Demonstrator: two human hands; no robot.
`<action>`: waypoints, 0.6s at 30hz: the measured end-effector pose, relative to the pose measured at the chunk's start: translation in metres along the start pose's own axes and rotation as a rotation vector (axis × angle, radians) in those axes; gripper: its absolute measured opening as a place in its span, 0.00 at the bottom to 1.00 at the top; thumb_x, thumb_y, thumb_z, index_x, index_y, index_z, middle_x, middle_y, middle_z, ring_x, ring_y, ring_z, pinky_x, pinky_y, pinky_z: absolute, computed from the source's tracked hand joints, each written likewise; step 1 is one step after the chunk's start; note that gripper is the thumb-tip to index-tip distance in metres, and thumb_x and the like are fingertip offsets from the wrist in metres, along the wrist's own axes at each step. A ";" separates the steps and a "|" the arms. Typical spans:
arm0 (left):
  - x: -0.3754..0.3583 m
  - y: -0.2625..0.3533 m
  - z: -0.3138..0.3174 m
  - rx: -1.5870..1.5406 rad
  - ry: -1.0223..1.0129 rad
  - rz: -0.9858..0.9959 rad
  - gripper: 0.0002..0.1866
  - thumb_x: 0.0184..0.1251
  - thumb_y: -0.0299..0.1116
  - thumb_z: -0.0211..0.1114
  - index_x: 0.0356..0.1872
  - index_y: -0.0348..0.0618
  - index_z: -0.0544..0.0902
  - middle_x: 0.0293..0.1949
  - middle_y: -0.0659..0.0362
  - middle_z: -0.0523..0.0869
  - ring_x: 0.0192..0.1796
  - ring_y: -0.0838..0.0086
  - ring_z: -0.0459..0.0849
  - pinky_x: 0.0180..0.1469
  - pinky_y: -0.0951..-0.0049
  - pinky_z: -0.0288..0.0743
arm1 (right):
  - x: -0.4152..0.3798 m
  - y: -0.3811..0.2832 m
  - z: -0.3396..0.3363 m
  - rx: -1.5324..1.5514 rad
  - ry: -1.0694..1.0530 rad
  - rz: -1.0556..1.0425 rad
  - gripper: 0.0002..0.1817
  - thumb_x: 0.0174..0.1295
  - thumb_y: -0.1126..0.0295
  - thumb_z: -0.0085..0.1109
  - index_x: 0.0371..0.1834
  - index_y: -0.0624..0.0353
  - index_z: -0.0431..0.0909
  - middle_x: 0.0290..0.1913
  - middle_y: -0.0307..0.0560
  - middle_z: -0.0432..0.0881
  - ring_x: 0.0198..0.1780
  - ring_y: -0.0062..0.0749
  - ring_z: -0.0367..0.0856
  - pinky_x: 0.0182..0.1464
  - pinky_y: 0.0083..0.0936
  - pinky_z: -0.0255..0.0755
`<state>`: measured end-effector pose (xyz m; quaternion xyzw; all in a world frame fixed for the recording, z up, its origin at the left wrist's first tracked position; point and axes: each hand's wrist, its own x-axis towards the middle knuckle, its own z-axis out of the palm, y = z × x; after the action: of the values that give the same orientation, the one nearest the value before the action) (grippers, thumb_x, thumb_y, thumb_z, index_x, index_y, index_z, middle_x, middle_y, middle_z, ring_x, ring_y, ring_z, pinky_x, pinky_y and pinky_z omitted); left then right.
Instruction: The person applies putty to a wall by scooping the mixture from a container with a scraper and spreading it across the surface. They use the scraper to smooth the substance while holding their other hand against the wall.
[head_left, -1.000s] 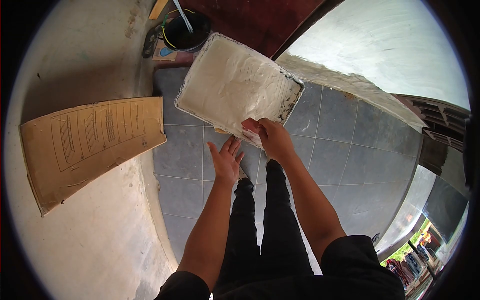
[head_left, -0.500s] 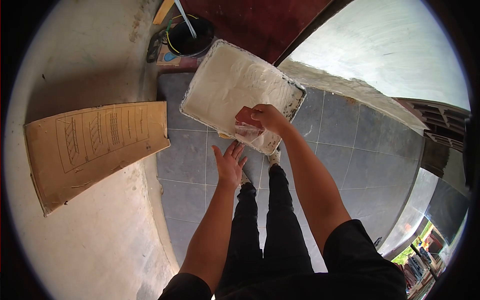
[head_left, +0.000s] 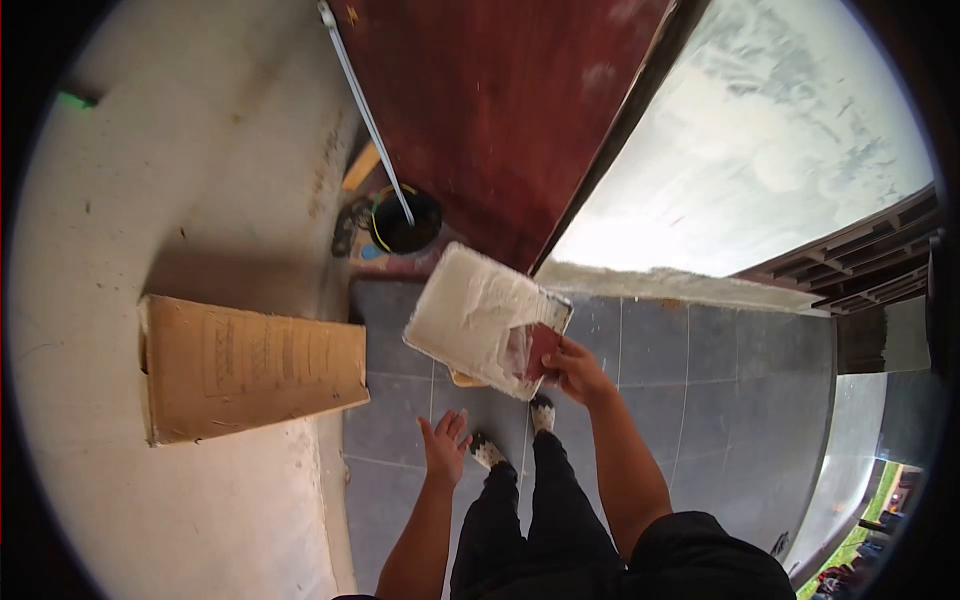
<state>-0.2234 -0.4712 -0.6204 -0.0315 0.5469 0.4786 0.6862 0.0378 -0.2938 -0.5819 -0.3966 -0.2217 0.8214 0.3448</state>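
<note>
A rectangular tray (head_left: pixel 455 290) of pale, wet plaster-like paste stands in front of my legs. My right hand (head_left: pixel 575 370) grips a flat red scraper (head_left: pixel 543 350) at the tray's near right side, its blade side smeared with paste. My left hand (head_left: pixel 446 447) is open, palm up with fingers apart, below the tray's near edge, holding nothing. What supports the tray is mostly hidden; a bit of yellowish material (head_left: pixel 467 380) shows under its near edge.
A cardboard piece (head_left: pixel 260 368) with faint drawings leans at the left wall. Beyond the tray are a black bucket (head_left: pixel 408 222) with a long pale stick (head_left: pixel 362 105) in it, and a dark red door (head_left: pixel 490 120). Grey tiles (head_left: pixel 650 400) cover the floor; a white-coated wall (head_left: pixel 740 150) rises right.
The view has tilted up, so the tray, bucket and cardboard appear lower. The red scraper, still in my right hand, is nearer the tray's right side. My left hand now appears farther from the tray.
</note>
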 end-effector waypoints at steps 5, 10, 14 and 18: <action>-0.043 0.028 0.026 0.079 -0.085 0.080 0.55 0.75 0.79 0.30 0.83 0.39 0.58 0.81 0.51 0.68 0.83 0.59 0.61 0.77 0.52 0.54 | -0.047 -0.034 0.036 0.162 -0.132 -0.093 0.28 0.65 0.83 0.60 0.70 0.62 0.74 0.57 0.54 0.86 0.52 0.46 0.91 0.55 0.42 0.89; -0.031 0.037 0.038 0.020 -0.085 0.145 0.43 0.80 0.72 0.43 0.77 0.46 0.70 0.71 0.55 0.79 0.72 0.57 0.75 0.74 0.50 0.62 | -0.060 -0.053 0.050 0.228 -0.094 -0.129 0.27 0.69 0.76 0.56 0.73 0.57 0.71 0.61 0.51 0.84 0.60 0.50 0.87 0.64 0.50 0.82; -0.045 0.074 0.116 0.089 -0.185 0.325 0.43 0.79 0.73 0.41 0.77 0.47 0.71 0.70 0.56 0.79 0.71 0.59 0.75 0.74 0.50 0.62 | -0.069 -0.092 0.054 0.301 -0.178 -0.090 0.24 0.79 0.61 0.55 0.74 0.54 0.70 0.66 0.51 0.80 0.67 0.48 0.80 0.69 0.53 0.77; -0.056 0.071 0.165 0.121 -0.145 0.459 0.44 0.79 0.75 0.38 0.76 0.49 0.72 0.69 0.59 0.81 0.69 0.61 0.76 0.73 0.51 0.62 | -0.038 -0.129 0.023 0.429 -0.421 -0.119 0.26 0.82 0.49 0.50 0.74 0.52 0.70 0.64 0.51 0.81 0.66 0.48 0.80 0.68 0.54 0.77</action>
<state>-0.1500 -0.3743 -0.4763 0.1693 0.5167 0.5892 0.5977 0.0873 -0.2386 -0.4670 -0.1221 -0.1324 0.8920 0.4147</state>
